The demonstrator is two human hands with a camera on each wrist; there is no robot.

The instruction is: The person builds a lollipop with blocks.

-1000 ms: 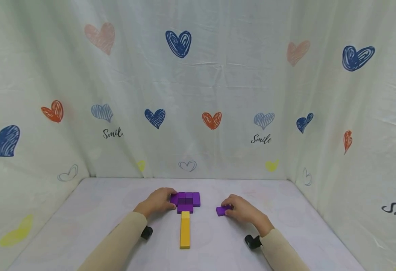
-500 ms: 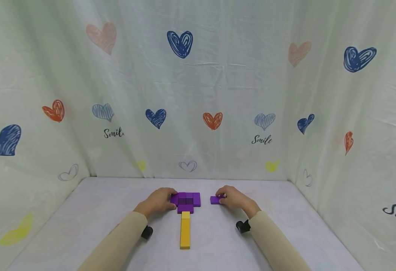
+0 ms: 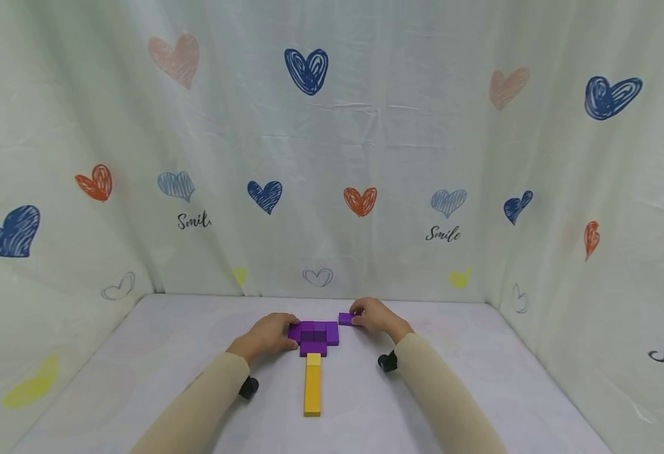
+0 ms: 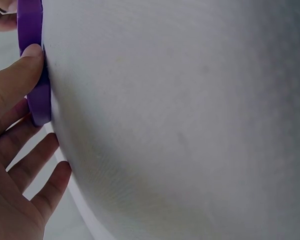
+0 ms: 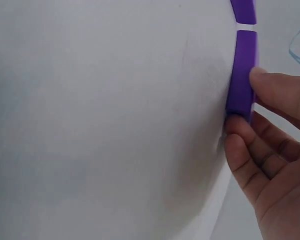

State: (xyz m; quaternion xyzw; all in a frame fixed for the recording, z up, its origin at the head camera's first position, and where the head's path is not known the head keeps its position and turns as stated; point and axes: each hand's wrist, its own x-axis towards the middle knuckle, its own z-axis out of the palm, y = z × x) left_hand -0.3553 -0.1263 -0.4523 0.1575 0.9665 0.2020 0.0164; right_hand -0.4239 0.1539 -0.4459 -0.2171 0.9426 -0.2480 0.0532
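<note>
Several purple blocks lie joined as a cluster on the white tabletop, its middle higher or darker than its sides. My left hand grips the cluster's leftmost purple block, thumb in front and fingers behind; the left wrist view shows the thumb over this purple edge. Behind the cluster's right corner, my right hand pinches a single purple block. In the right wrist view a narrow gap separates this held block from another purple piece.
A yellow strip, with a lighter yellow piece at its far end, runs from the cluster toward me. A heart-printed curtain stands behind the table and at both sides.
My right hand has carried its purple block leftward and away from me, from right of the cluster to behind its right corner. My left hand keeps its grip in place.
</note>
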